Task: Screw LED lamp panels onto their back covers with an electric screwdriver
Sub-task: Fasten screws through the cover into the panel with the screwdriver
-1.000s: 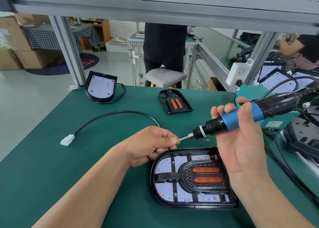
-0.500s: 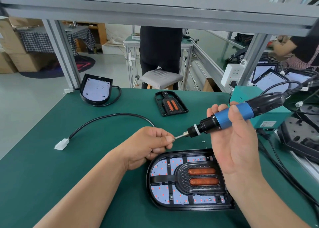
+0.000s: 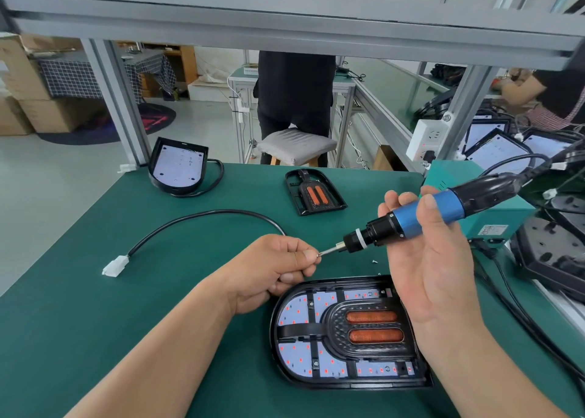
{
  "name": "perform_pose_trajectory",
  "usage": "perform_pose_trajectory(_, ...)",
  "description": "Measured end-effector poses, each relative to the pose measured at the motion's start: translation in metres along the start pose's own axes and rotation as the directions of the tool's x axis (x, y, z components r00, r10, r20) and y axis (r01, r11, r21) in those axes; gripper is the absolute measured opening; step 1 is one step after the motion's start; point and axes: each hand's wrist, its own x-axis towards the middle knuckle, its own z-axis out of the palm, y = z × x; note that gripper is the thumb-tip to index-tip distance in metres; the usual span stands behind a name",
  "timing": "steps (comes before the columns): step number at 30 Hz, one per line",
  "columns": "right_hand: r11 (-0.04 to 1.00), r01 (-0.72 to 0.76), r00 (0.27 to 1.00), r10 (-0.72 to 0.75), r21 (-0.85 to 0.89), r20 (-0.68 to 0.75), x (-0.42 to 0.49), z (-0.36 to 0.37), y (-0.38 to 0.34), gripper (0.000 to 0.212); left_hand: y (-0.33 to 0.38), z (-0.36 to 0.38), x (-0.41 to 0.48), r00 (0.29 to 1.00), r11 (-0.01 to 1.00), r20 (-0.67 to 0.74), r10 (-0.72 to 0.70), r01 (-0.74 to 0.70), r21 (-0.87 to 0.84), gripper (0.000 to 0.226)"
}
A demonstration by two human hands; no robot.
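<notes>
On the mat (image 3: 95, 306), near its front edge, the panel (image 3: 300, 313) lies flat in its black cover (image 3: 354, 386), LEDs up, so its screw points face the tool. Above it the right hand (image 3: 433, 265) grips the screwdriver (image 3: 421, 219) nearly level, aimed at the left hand (image 3: 272, 268), whose fingertips pinch at the bit (image 3: 329, 252), probably seating a screw too small to see. A spare screw (image 3: 375, 261) lies nearby.

We note bright, even light from overhead; only soft, faint shadows on the bench (image 3: 79, 322). Wide-angle bowing bends the frame rail (image 3: 285, 21) near edges. Centre sharp, corners slightly soft.
</notes>
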Motion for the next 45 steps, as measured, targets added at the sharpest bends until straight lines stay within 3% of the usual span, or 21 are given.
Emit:
perform_pose_trajectory(6, 0.984, -0.029, 0.999, 0.023, -0.178, -0.034, 0.0022, 0.0011, -0.0042, 0.031, -0.002, -0.0021, 0.0015, 1.0, 0.999, 0.004, 0.025, -0.025, -0.026, 0.009)
perform_pose_trajectory(18, 0.944, -0.053, 0.996, 0.028, -0.326, -0.079, 0.0023, 0.0017, -0.0074, 0.046, -0.0039, -0.0038, 0.0057, 0.996, 0.995, -0.057, 0.072, -0.075, -0.062, 0.013)
perform_pose_trajectory(28, 0.948, -0.092, 0.989, 0.051, -0.305, -0.138, 0.0037, 0.001, -0.0062, 0.028, -0.0041, -0.0044, 0.0049, 0.992, 0.991, -0.06, 0.112, -0.116, -0.073, 0.012)
perform_pose_trajectory(45, 0.96, -0.175, 0.972, 0.133, -0.22, -0.193, 0.0093, -0.0067, -0.0028, 0.04, -0.0023, 0.0012, 0.0039, 0.98, 0.982, -0.084, 0.178, -0.182, -0.045, 0.011)
